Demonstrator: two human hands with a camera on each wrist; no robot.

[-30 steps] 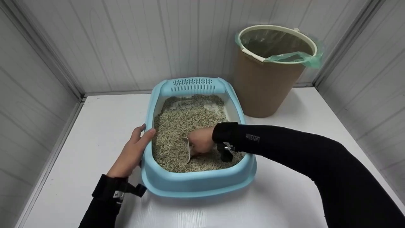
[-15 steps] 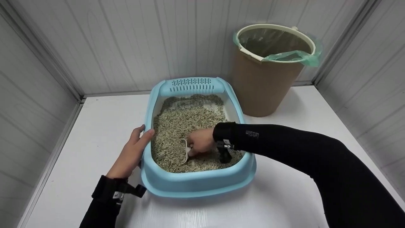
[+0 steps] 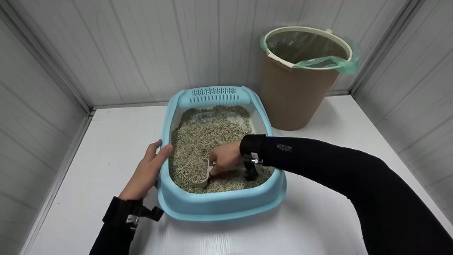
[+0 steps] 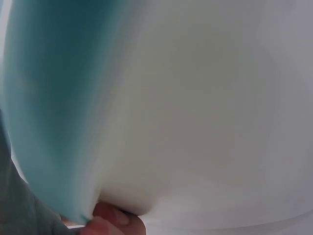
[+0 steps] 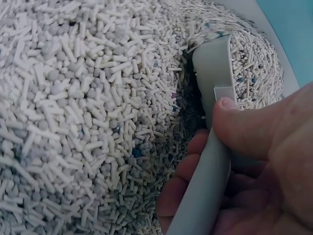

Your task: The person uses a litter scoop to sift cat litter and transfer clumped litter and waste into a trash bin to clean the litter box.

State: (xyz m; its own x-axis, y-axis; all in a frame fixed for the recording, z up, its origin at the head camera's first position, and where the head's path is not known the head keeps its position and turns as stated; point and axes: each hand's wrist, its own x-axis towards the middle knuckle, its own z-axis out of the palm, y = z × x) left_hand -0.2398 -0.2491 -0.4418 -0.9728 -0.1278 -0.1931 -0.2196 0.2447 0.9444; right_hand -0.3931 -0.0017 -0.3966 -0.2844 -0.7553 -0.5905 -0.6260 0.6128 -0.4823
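Note:
A light blue litter box (image 3: 221, 205) holds pellet cat litter (image 3: 201, 138), thinner at the back where the pale floor shows. My left hand (image 3: 144, 173) grips the box's left rim, thumb on top. In the left wrist view its fingertips (image 4: 117, 220) curl under the blue rim (image 4: 49, 122). Inside the box, my right hand (image 3: 225, 156) holds a pale litter scoop (image 3: 202, 182) low in the front half. The right wrist view shows thumb and fingers wrapped round the scoop's grey handle (image 5: 200, 191); its head (image 5: 212, 63) is partly sunk in the litter, with pellets in it.
A brown bin (image 3: 293, 95) lined with a green plastic bag (image 3: 345, 65) stands behind the box on the right. The white tabletop (image 3: 106, 148) is bounded by grey panel walls (image 3: 134, 53) at the back and both sides.
The scoop's head has shifted slightly left and toward the front of the box, tilting so more of its rim shows. My left hand keeps its hold on the box rim.

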